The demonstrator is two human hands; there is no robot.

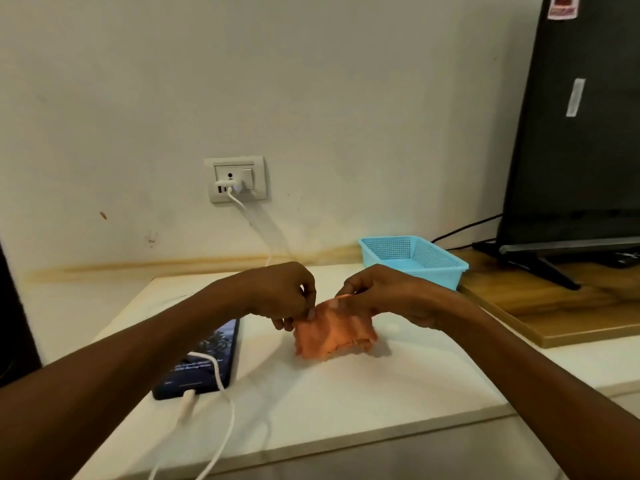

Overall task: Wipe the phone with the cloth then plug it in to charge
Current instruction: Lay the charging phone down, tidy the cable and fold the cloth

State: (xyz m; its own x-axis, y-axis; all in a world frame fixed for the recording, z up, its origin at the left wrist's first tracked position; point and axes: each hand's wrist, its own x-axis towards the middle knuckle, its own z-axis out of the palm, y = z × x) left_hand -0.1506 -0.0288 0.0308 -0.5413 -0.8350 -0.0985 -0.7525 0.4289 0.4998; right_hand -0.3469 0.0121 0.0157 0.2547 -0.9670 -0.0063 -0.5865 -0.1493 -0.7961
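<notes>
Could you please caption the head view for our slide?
Both hands, left hand and right hand, pinch an orange cloth beside the plugged-in phone.

I saw an orange cloth on a cream-white table. The phone was black, its lit screen showing a dark, mottled picture with pale text. A white cable ran to a white charger in a white socket plate. The basket was light blue with a fine mesh pattern. The TV was black, the wall off-white.
</notes>
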